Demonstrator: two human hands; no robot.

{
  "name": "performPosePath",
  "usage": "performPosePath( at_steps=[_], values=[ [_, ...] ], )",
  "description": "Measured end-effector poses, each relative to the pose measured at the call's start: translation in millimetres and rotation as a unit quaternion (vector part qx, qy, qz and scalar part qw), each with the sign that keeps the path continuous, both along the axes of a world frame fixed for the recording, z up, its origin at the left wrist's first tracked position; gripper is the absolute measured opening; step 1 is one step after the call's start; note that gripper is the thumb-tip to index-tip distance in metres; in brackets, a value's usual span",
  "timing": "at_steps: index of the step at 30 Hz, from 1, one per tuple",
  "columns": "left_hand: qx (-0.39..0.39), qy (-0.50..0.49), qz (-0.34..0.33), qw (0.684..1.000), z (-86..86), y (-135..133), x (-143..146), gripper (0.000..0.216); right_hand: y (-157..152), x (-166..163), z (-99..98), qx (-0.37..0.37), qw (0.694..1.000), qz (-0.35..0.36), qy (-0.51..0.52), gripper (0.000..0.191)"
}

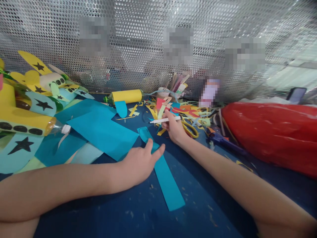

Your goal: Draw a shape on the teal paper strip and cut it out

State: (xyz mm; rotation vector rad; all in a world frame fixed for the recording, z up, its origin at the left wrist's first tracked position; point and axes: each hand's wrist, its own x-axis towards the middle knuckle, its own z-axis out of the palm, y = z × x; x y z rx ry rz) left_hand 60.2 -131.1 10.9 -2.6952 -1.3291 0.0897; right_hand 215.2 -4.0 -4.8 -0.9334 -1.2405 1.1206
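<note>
1. The blue table [123, 211] is under the whole mess, and a long teal strip [168, 185] lies flat on it, pretty much dead centre.
2. A red plastic bag [272, 132] sits well off to the strip's right.
3. A yellow bottle plane [22, 119] with black stars is far left of the strip.
4. A big teal sheet [101, 130] lies just left of the strip's far end.
5. The left hand [137, 165] lies flat with its fingers together, fingertips pressing on the strip's middle.
6. The right hand [174, 129] is just past the strip's far end, pinching a pen.
7. Yellow scissors [192, 130] lie beyond the strip, right of that hand.
8. The white pen [163, 121] points left, over the strip's far end.
</note>
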Motion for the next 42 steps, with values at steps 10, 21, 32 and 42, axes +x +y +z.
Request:
performPosePath(
  at_steps=[10, 21, 32, 42],
  values=[
    [-0.011, -0.053, -0.048, 0.997, 9.0, 11, -10, 0.05, -1, 1, 2.8, -0.013, 1.0, -0.005, -0.006, 0.045],
    [-0.203, -0.53, 0.022, 0.823, 45.3, 58, -20, 0.006, 1, 1, 3.3, -0.03, 0.999, -0.016, -0.003, 0.046],
    [-0.303, -0.62, 0.204, 0.694, 23.6, 87, -30, 0.011, -12, 1, 6.6, 0.014, 0.995, 0.052, -0.082, 0.035],
    [-0.262, -0.502, 0.139, 0.813, 10.9, 90, -33, 0.018, -8, 0, -1.8, 0.063, 0.986, 0.1, -0.119, 0.028]
  ],
)
